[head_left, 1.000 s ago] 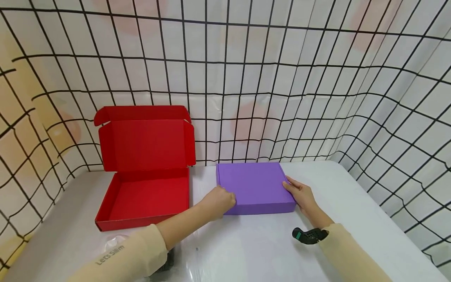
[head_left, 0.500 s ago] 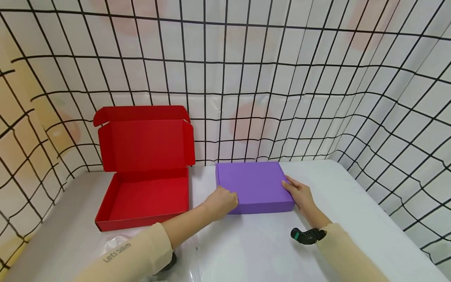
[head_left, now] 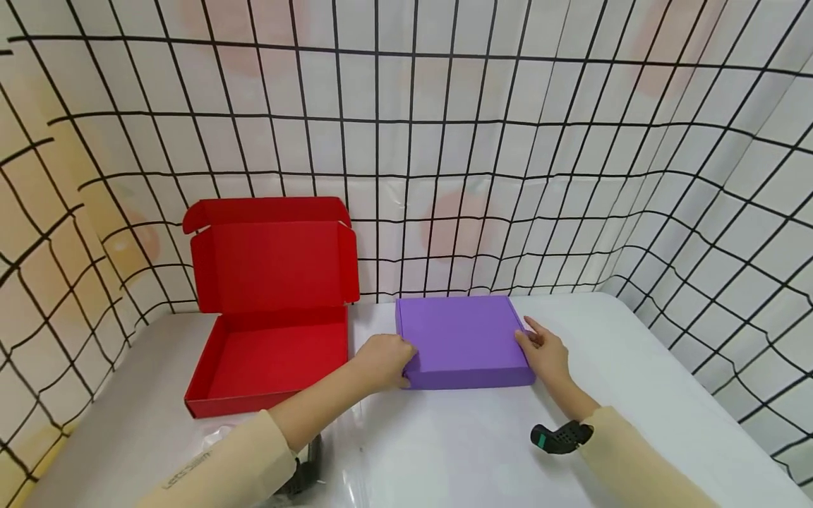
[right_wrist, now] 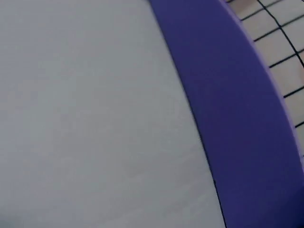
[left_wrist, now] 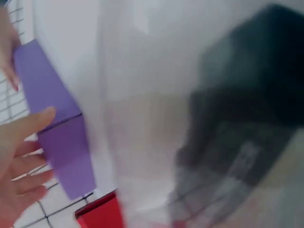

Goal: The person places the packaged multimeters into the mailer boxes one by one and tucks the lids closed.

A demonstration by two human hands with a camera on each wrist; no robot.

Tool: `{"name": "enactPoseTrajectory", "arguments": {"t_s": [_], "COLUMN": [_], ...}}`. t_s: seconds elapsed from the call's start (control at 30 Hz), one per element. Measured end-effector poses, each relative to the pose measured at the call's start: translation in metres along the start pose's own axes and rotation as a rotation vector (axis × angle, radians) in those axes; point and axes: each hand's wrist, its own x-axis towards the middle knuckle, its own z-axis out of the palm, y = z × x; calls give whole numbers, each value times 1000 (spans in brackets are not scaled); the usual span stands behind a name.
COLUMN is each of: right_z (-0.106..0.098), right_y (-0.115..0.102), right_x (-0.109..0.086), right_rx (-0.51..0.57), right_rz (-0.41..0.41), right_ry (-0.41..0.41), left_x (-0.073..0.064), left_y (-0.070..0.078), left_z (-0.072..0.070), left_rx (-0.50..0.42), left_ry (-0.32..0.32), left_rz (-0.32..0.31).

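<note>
A closed purple cardboard box (head_left: pixel 464 335) lies flat on the white table. My left hand (head_left: pixel 383 361) is at its front left corner in the head view; the left wrist view shows the thumb (left_wrist: pixel 35 121) against one face and the other fingers around the corner. My right hand (head_left: pixel 547 353) touches the box's right edge with thumb and fingers loosely apart. The right wrist view holds a side of the purple box (right_wrist: pixel 237 109) but hardly any of the hand. To the left stands a red cardboard box (head_left: pixel 273 356), its lid raised and its inside bare.
Beneath my left forearm lies clear plastic (head_left: pixel 349 451), partly hidden, with a dark item (left_wrist: pixel 237 118) blurred behind it in the left wrist view. A black wire grid (head_left: pixel 438 141) encloses the back and sides of the white table (head_left: pixel 457 444).
My left hand has turned from a curled fist above the corner to holding the corner. The fingers of my right hand have loosened slightly. The head view has tilted a little.
</note>
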Motion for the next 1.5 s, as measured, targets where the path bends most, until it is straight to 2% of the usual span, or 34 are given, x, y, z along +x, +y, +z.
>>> {"name": "enactPoseTrajectory", "arguments": {"t_s": [0.1,0.27,0.4,0.5,0.6,0.7,0.87,1.03,1.23,1.4,1.5], "right_z": [-1,-1,-1,0,3,12,35,59,86,104,112], "right_y": [-3,-13,-25,-37,-50,-62,-80,-96,-120,-135,-142], "right_x": [-2,-2,-1,0,0,-2,-9,-19,-32,-42,-46], "right_rx": [-50,1,112,218,270,295,336,306,313,342,334], "right_rz": [-85,-111,-70,-13,28,26,-28,-75,-122,-143,-157], "right_ry": [46,83,72,35,-13,-49,-73,-90,-163,-204,-239], "left_x": [-4,-10,-18,-24,-29,-34,-46,-65,-92,-115,-127], "left_y": [-5,-15,-26,-33,-37,-39,-41,-43,-43,-41,-40], "left_z": [-3,-7,-10,-15,-22,-25,-25,-23,-22,-21,-20], "left_rx": [-150,-285,-330,-350,-368,-374,-359,-342,-307,-215,-185], "left_ry": [-51,-115,-126,-129,-129,-118,-101,-50,36,164,195], "left_rz": [-39,-66,-86,-100,-112,-114,-125,-108,-140,-83,-68]}}
